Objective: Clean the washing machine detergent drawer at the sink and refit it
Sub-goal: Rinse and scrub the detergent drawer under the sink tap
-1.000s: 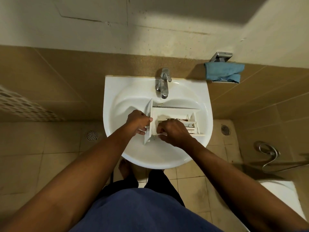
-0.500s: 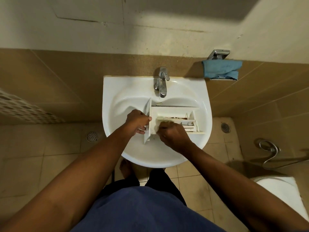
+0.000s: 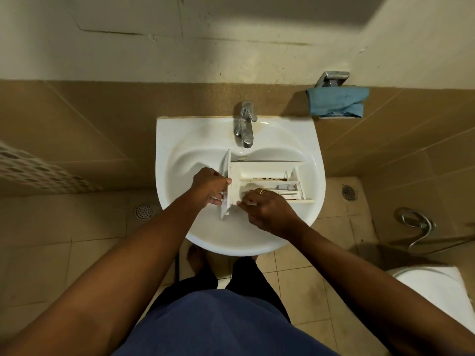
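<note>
White drawer (image 3: pixel 267 173) lies in the sink (image 3: pixel 167 140), both arms reaching down to it, with the left hand (image 3: pixel 209 187) fingers clasping its front panel, its body running rightward from them, and the right hand (image 3: pixel 268 210) fingers curled into its near compartment, grip impossible to tell.
</note>
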Action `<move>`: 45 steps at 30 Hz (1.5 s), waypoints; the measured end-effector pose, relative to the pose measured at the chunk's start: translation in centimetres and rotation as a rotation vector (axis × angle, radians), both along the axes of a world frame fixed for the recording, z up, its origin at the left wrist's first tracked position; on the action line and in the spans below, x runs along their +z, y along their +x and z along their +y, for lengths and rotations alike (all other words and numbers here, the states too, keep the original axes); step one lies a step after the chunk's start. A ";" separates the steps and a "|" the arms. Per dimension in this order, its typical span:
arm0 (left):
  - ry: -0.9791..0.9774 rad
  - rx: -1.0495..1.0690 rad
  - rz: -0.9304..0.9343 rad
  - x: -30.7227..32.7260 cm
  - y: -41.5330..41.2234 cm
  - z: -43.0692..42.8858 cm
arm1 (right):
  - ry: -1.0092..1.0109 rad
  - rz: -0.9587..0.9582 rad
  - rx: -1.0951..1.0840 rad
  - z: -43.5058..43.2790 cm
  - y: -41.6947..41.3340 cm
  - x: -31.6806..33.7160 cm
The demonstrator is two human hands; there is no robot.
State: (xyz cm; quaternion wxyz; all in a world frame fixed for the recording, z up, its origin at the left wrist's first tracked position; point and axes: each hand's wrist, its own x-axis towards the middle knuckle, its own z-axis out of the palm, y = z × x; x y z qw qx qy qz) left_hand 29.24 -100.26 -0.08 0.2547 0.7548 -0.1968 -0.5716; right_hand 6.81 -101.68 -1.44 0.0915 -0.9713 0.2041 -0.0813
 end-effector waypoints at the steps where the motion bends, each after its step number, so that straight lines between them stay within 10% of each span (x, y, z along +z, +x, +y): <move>1: -0.002 0.002 -0.005 0.0 0.0 0.0 | 0.011 0.011 -0.014 -0.4 -0.2 0.2; 14: 0.015 0.006 -0.030 0.5 -0.1 0.0 | 0.032 0.052 -0.018 -2.9 -0.7 1.8; 25: 0.030 -0.012 -0.039 0.7 -0.1 0.1 | 1.398 -0.671 -1.105 -11.1 8.5 2.7; 32: 0.047 0.009 -0.031 0.1 0.0 0.1 | 1.945 -0.733 -0.988 -13.9 11.1 1.3; 45: 0.031 0.019 0.021 -0.3 0.3 0.1 | 2.166 -0.792 -0.903 -14.7 10.6 1.9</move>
